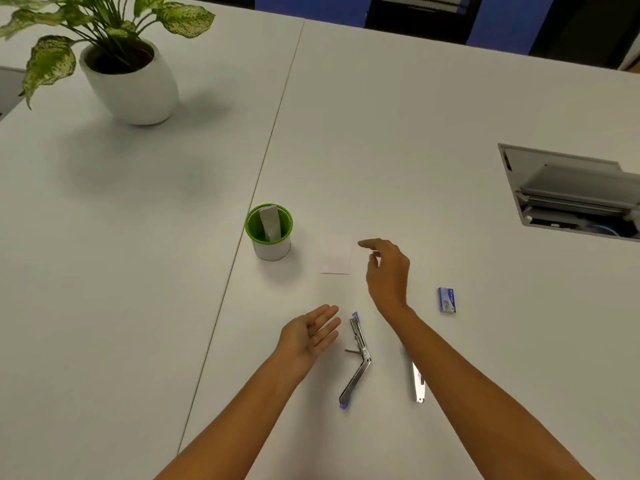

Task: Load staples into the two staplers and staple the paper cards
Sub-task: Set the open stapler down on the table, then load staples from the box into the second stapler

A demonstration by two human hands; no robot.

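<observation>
A metal stapler (356,358) with blue tips lies swung open in a V on the white table. To its right a second metal stapler (418,384) is partly hidden under my right forearm. A small blue staple box (446,300) lies further right. A white paper card (336,258) rests flat beyond the staplers. My right hand (386,271) hovers open just right of the card, fingers pointing at it. Palm up and holding nothing, my left hand (310,336) is just left of the open stapler.
A green-rimmed white cup (269,233) holding a folded paper strip stands left of the card. A potted plant (131,74) sits at the far left. An open cable hatch (568,192) is sunk into the table at the right. A seam (263,161) divides two tabletops.
</observation>
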